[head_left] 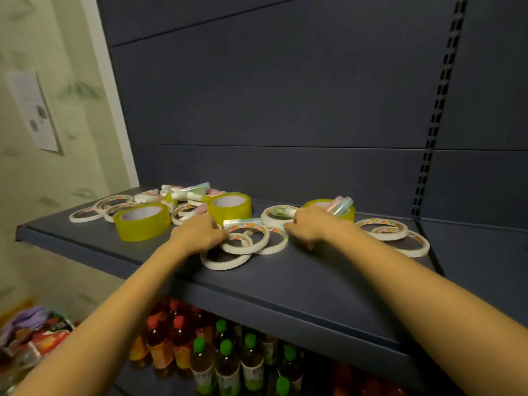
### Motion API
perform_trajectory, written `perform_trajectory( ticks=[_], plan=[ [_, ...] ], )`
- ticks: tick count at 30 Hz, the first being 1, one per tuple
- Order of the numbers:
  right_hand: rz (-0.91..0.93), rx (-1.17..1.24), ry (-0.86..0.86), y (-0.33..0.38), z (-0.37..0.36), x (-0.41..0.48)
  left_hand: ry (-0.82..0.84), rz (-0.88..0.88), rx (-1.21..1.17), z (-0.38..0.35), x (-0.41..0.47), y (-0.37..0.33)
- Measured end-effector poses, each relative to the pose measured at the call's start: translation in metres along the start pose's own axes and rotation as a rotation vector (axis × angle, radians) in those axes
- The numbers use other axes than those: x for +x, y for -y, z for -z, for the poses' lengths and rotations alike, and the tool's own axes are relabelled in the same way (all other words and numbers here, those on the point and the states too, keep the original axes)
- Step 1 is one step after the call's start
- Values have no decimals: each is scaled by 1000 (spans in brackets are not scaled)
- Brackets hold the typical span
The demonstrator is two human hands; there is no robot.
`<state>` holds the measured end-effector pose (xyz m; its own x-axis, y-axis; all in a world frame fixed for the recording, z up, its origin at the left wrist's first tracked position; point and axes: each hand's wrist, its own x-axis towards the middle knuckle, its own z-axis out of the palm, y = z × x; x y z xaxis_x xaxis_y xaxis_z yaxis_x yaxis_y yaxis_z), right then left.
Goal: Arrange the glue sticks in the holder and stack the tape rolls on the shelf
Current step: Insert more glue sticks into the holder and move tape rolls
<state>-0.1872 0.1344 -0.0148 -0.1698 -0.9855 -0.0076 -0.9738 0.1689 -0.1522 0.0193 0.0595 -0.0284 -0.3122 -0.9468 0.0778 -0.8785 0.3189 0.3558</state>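
On the dark blue shelf [314, 284] lie several thin white tape rolls [225, 261], three wide yellow tape rolls [142, 224] and a heap of pastel glue sticks [185, 192] at the back left. My left hand [200, 234] curls its fingers on a small white roll [237, 244] in the overlapping cluster at the middle. My right hand [311, 227] is just to the right, thumb and forefinger at the rim of another white roll [274, 244]. Behind it, glue sticks [340, 207] poke out of the right-hand yellow roll. No holder is in sight.
More white rolls [383, 230] lie at the shelf's right end, near a slotted upright rail [434, 110]. Below the shelf stand bottles [225, 364] with green and red caps. Coloured packets [43, 338] sit low on the left, by a wall with a paper notice [34, 110].
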Motion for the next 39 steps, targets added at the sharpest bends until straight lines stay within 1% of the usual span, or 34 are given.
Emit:
perform_trajectory(
  ticks=[3,6,11,16,18,20,22,23,24,25,27,28,29,30,31,33,34,39],
  plan=[
    [-83,7,4,12,-8,5,-60,-83,52,14,5,5],
    [-120,-43,-31,19,-15,10,-84,-147,72,28,6,10],
    [-166,-10,-117,11,-20,5,-96,-247,17,34,13,16],
    [-253,-19,-233,-16,-15,-35,-71,-381,-81,21,15,-9],
    [-306,-47,-307,-27,-15,-54,-60,-411,-94,13,18,-24],
    [-328,-94,-422,-39,-13,-70,-37,-428,-82,4,19,-42],
    [-344,-184,-523,-48,-8,-84,-16,-451,-95,-3,15,-60],
    [-339,-250,-600,-55,-7,-90,-11,-460,-98,-6,12,-69],
    [-364,-345,-655,-60,-3,-98,-13,-468,-99,-9,9,-77],
    [-395,-389,-685,-64,1,-109,-12,-467,-102,-10,5,-84],
    [-437,-363,-739,-80,5,-123,-18,-469,-123,-13,-5,-98],
    [-439,-389,-771,-89,5,-130,-21,-472,-130,-14,-9,-105],
    [-463,-434,-776,-94,6,-141,-21,-472,-134,-14,-15,-112],
    [-469,-422,-767,-100,11,-149,-23,-473,-137,-15,-21,-120],
    [-447,-432,-770,-111,12,-158,-24,-472,-138,-15,-28,-128],
    [-422,-304,-705,-130,15,-178,-25,-487,-127,-18,-43,-147],
    [-440,-274,-677,-139,17,-190,-24,-501,-123,-19,-51,-158],
    [-510,-323,-645,-192,22,-259,-1,-583,-142,-38,-99,-220]
  ],
)
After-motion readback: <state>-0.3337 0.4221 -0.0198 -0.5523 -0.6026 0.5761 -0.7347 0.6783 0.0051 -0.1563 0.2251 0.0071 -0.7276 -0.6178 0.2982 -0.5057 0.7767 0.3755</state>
